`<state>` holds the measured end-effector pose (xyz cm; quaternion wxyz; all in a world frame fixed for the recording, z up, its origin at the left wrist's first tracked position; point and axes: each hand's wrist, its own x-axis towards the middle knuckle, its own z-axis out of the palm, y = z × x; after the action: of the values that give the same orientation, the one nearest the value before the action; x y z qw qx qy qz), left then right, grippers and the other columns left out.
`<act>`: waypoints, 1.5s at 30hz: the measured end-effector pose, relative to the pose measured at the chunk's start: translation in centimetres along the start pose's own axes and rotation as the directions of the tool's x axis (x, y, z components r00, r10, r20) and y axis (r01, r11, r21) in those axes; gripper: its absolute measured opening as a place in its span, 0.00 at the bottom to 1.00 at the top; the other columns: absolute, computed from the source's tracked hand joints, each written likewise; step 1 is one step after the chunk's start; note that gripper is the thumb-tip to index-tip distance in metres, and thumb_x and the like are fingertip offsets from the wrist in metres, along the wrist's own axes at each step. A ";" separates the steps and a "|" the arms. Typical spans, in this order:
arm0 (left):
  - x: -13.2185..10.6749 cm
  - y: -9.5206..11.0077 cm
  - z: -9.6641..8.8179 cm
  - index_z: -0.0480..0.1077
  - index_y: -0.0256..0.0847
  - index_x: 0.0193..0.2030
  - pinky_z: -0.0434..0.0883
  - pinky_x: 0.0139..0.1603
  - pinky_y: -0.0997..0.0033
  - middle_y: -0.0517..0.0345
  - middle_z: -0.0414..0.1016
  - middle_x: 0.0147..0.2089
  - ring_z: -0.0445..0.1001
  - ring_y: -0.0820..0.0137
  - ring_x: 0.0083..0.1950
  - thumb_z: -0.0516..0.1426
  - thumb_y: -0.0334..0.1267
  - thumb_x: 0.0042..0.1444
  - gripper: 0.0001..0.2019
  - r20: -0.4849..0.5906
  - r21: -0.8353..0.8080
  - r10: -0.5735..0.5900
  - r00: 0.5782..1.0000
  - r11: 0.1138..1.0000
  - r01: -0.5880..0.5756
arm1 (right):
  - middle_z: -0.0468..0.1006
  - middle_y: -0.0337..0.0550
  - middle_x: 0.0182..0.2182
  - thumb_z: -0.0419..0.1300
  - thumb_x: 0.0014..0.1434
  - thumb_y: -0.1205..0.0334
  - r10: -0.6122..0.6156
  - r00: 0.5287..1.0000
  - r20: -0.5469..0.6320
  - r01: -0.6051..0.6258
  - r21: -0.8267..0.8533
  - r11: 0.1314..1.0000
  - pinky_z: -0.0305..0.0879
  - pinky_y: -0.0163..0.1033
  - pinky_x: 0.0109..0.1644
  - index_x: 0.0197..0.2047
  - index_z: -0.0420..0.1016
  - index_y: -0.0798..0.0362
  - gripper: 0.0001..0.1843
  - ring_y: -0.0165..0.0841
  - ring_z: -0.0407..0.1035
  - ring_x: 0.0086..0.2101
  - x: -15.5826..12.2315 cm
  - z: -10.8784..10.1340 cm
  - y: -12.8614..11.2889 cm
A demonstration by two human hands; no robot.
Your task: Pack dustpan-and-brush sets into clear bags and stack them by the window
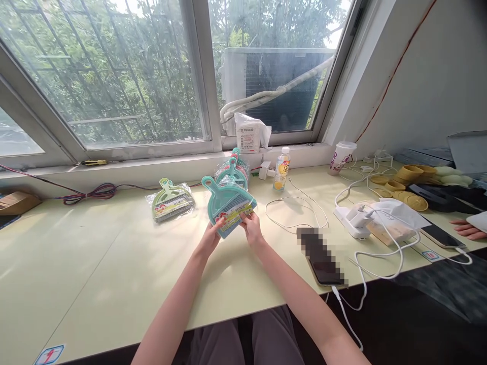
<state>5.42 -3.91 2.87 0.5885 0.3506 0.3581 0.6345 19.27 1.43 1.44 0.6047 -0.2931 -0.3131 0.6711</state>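
Teal dustpan-and-brush set (228,205), sealed in clear wrap with a printed label, is held tilted above the middle of a pale yellow desk (95,263), with the handle pointing up and left. Furthest left, a green set (171,203) lies flat on the desk in its own clear wrap. The held set's lower left corner is pinched by the left hand (211,238) and its lower right corner by the right hand (251,229), with the fingers of both closed on the label. The step in hand is judged to be a close look at the package, and any change of grip would call for firm fingertips on the thin film. Behind it, more wrapped sets (233,170) are stacked. Further right stand a capped bottle (282,170) with a yellow label, its fill level unclear, and a lidded paper cup (342,156), its contents hidden. Another person's hand (466,229) rests at the far right.
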 end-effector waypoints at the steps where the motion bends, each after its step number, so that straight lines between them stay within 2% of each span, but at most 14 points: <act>1: -0.1 0.0 0.2 0.71 0.37 0.57 0.61 0.69 0.49 0.45 0.75 0.59 0.68 0.50 0.65 0.67 0.42 0.52 0.26 0.028 0.007 -0.012 1.000 1.000 0.012 | 0.82 0.45 0.41 0.72 0.45 0.59 -0.008 1.000 0.006 0.008 0.006 1.000 0.77 0.44 0.47 0.42 0.74 0.52 0.21 0.37 0.77 0.41 0.0 -0.1 -0.2; 4: -0.4 0.1 0.5 0.71 0.38 0.58 0.59 0.70 0.48 0.46 0.74 0.61 0.67 0.51 0.66 0.67 0.40 0.52 0.26 0.059 0.029 -0.017 0.998 0.999 0.015 | 0.82 0.45 0.42 0.72 0.46 0.59 -0.014 0.997 0.069 0.014 0.006 1.000 0.77 0.43 0.47 0.45 0.74 0.51 0.22 0.37 0.77 0.42 0.1 -0.2 -1.0; 8: -0.4 0.6 0.2 0.72 0.38 0.56 0.59 0.70 0.46 0.45 0.75 0.59 0.67 0.48 0.65 0.68 0.41 0.50 0.26 0.030 0.054 0.018 0.999 0.998 -0.019 | 0.82 0.43 0.39 0.72 0.45 0.59 0.014 0.992 0.128 -0.012 -0.015 1.000 0.77 0.42 0.44 0.42 0.74 0.52 0.21 0.36 0.78 0.38 0.1 -0.1 -1.4; 16: -0.4 0.3 -0.4 0.72 0.37 0.57 0.61 0.67 0.44 0.42 0.75 0.59 0.68 0.44 0.64 0.70 0.44 0.45 0.31 0.030 0.142 -0.023 0.999 0.990 0.019 | 0.83 0.43 0.38 0.73 0.45 0.55 0.113 0.993 0.019 -0.113 -0.017 0.993 0.78 0.42 0.40 0.43 0.73 0.52 0.23 0.36 0.79 0.35 0.2 -0.2 -1.1; 20: -0.3 1.1 -0.7 0.73 0.37 0.56 0.60 0.68 0.45 0.42 0.75 0.59 0.68 0.45 0.64 0.70 0.45 0.46 0.30 0.009 0.151 0.002 1.000 0.988 -0.004 | 0.82 0.44 0.41 0.75 0.43 0.54 0.129 0.983 0.128 -0.123 -0.054 0.991 0.77 0.44 0.44 0.44 0.73 0.52 0.27 0.37 0.78 0.38 0.4 -0.1 -1.2; 23: -0.6 1.6 -0.8 0.73 0.39 0.55 0.62 0.67 0.41 0.42 0.75 0.59 0.67 0.43 0.65 0.69 0.45 0.48 0.28 -0.012 0.186 -0.045 0.999 0.982 0.046 | 0.82 0.45 0.42 0.77 0.38 0.57 0.107 0.982 0.156 -0.096 -0.075 0.993 0.76 0.46 0.47 0.43 0.74 0.52 0.29 0.39 0.78 0.42 0.2 0.0 -1.1; 25: -1.1 1.6 -0.6 0.72 0.42 0.57 0.64 0.64 0.38 0.42 0.72 0.62 0.65 0.42 0.66 0.67 0.44 0.51 0.27 0.038 0.186 -0.120 0.992 0.976 0.111 | 0.82 0.46 0.42 0.77 0.38 0.58 0.068 0.989 0.134 -0.060 -0.060 0.996 0.76 0.47 0.49 0.42 0.74 0.52 0.28 0.40 0.77 0.43 -0.2 0.0 -1.2; 29: -1.7 0.9 0.1 0.68 0.47 0.62 0.63 0.63 0.36 0.45 0.62 0.69 0.58 0.46 0.71 0.65 0.42 0.54 0.28 0.251 0.156 -0.234 0.939 0.968 0.199 | 0.82 0.46 0.43 0.76 0.41 0.57 0.008 0.992 0.125 -0.008 -0.001 1.000 0.75 0.47 0.51 0.43 0.75 0.52 0.26 0.40 0.76 0.45 -0.6 0.1 -1.5; 32: -1.4 0.7 0.2 0.68 0.45 0.63 0.56 0.70 0.41 0.45 0.63 0.69 0.55 0.49 0.72 0.66 0.46 0.53 0.31 0.270 0.108 -0.113 0.956 0.990 0.086 | 0.82 0.46 0.43 0.77 0.40 0.58 0.017 0.993 0.118 -0.021 0.033 0.999 0.74 0.48 0.52 0.42 0.76 0.53 0.25 0.41 0.76 0.46 -0.5 0.0 -1.8; 34: -1.1 1.0 0.0 0.67 0.43 0.64 0.53 0.71 0.45 0.44 0.66 0.67 0.54 0.49 0.73 0.64 0.55 0.52 0.34 0.234 0.042 0.000 0.972 0.999 -0.010 | 0.82 0.46 0.43 0.77 0.39 0.58 0.034 0.992 0.121 -0.040 0.042 0.998 0.74 0.49 0.53 0.41 0.77 0.53 0.25 0.42 0.76 0.46 -0.3 0.0 -1.9; 36: -0.8 1.6 -0.4 0.64 0.42 0.66 0.54 0.71 0.43 0.43 0.66 0.67 0.54 0.48 0.73 0.57 0.67 0.52 0.41 0.199 -0.061 0.058 0.978 0.997 -0.047 | 0.83 0.47 0.43 0.77 0.39 0.58 0.056 0.988 0.143 -0.063 0.042 0.997 0.74 0.50 0.53 0.40 0.78 0.54 0.24 0.43 0.76 0.46 -0.2 0.1 -1.8; 38: -0.6 2.0 -0.9 0.62 0.42 0.67 0.56 0.69 0.41 0.42 0.66 0.66 0.54 0.46 0.72 0.49 0.75 0.51 0.46 0.166 -0.159 0.055 0.985 0.987 -0.029 | 0.83 0.48 0.43 0.77 0.39 0.58 0.092 0.979 0.181 -0.099 0.031 0.995 0.74 0.51 0.53 0.39 0.79 0.55 0.23 0.44 0.77 0.45 -0.4 0.3 -1.6; 40: -0.5 2.1 -1.4 0.63 0.40 0.66 0.56 0.68 0.39 0.40 0.67 0.65 0.56 0.45 0.72 0.45 0.76 0.52 0.47 0.149 -0.201 0.007 0.989 0.979 0.024 | 0.83 0.50 0.41 0.78 0.38 0.58 0.142 0.962 0.234 -0.146 0.000 0.989 0.75 0.52 0.52 0.38 0.80 0.56 0.23 0.45 0.77 0.44 -0.7 0.5 -1.3; 45: -0.6 1.8 -1.2 0.69 0.40 0.60 0.60 0.65 0.38 0.42 0.72 0.61 0.62 0.43 0.68 0.53 0.63 0.56 0.34 0.162 -0.120 -0.065 0.985 0.989 0.085 | 0.83 0.52 0.39 0.79 0.35 0.58 0.271 0.912 0.309 -0.249 -0.108 0.962 0.76 0.53 0.49 0.37 0.81 0.58 0.25 0.45 0.78 0.40 -1.4 0.7 -0.7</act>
<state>3.49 -4.69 3.84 0.6595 0.3481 0.2823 0.6035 19.30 0.02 2.50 0.4411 -0.2389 -0.3873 0.7736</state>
